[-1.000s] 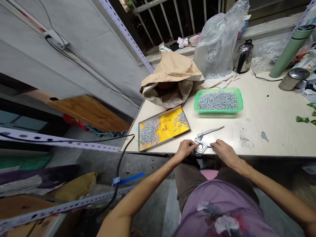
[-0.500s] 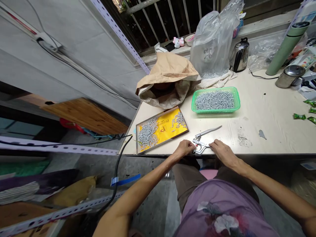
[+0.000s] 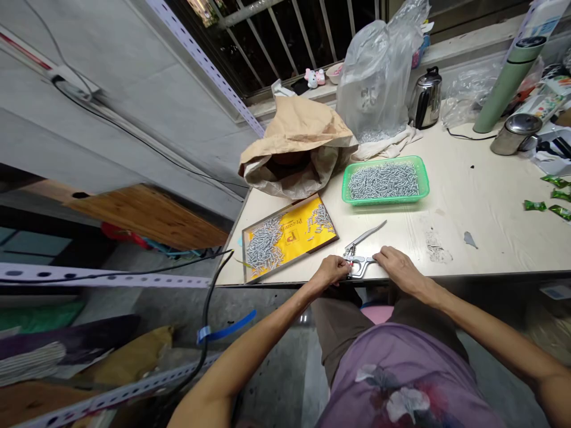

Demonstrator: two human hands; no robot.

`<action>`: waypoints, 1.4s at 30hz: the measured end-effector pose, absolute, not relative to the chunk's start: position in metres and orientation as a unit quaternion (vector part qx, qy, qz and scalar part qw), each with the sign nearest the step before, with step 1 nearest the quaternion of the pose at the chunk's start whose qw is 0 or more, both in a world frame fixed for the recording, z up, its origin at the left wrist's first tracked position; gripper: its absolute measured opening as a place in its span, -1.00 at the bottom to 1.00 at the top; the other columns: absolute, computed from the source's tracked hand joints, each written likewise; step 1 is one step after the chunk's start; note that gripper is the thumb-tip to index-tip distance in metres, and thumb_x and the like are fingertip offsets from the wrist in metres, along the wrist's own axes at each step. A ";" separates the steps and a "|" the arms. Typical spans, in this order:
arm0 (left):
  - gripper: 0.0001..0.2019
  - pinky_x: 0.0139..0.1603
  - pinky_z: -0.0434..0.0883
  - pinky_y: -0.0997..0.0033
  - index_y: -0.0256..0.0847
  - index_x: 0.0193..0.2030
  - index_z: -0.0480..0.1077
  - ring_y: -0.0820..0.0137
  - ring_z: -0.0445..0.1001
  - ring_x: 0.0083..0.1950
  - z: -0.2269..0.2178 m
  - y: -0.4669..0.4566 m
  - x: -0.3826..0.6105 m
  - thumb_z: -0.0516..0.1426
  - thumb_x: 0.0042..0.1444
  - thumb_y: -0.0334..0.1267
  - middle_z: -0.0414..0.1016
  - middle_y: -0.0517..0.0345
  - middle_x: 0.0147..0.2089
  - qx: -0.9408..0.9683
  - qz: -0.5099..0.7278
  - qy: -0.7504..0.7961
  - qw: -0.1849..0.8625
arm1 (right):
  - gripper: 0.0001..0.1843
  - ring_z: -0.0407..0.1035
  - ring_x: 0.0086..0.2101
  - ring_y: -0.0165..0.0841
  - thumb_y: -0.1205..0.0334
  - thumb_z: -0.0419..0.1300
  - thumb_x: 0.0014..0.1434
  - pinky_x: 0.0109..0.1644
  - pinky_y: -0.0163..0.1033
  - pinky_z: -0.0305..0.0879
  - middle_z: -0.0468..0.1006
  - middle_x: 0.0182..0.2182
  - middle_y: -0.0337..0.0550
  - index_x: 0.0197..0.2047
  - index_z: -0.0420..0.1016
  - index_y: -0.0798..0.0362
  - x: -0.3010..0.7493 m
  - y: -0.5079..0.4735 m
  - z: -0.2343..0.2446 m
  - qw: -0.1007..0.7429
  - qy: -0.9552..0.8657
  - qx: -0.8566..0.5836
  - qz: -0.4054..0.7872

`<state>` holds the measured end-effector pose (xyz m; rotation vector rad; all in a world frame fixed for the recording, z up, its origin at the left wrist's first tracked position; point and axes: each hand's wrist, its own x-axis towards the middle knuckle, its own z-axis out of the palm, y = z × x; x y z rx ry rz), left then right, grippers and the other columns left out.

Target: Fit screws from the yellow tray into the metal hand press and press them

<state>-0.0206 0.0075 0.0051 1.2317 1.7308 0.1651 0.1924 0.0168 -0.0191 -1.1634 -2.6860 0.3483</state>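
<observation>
A metal plier-like hand press [image 3: 359, 257] lies at the near edge of the pale table [image 3: 482, 202], its upper handle raised and pointing away to the right. My left hand [image 3: 331, 270] pinches at the tool's jaw end, fingers closed on something too small to make out. My right hand [image 3: 398, 267] rests over the tool's lower handle, fingers curled on it. A yellow tray [image 3: 285, 238] with two heaps of small metal screws lies just left of my left hand. A green basket [image 3: 383, 181] full of the same screws stands beyond the tool.
A crumpled brown paper sack [image 3: 297, 148] and a clear plastic bag [image 3: 375, 77] with screws stand at the back. A kettle [image 3: 426, 98], green flask [image 3: 506, 83], steel cup [image 3: 513, 132] and green sweets [image 3: 546, 199] sit to the right. A black cable [image 3: 209, 309] hangs left of the table.
The view has shifted slightly, so everything sits a bit further left. My hands stay on the tool at the table's edge; its raised handle looks a little lower.
</observation>
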 end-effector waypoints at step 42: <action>-0.85 -0.13 0.43 0.37 -0.20 -0.32 0.39 0.36 0.46 -0.19 -0.006 -0.048 -0.010 0.02 0.16 -0.25 0.49 0.07 -0.26 0.698 0.250 0.620 0.259 | -0.80 0.28 -0.25 -0.30 0.50 -0.01 0.22 -0.24 -0.25 0.15 0.40 -0.28 -0.07 -0.22 0.38 0.10 0.187 0.024 -0.008 0.035 -0.907 -0.390 0.154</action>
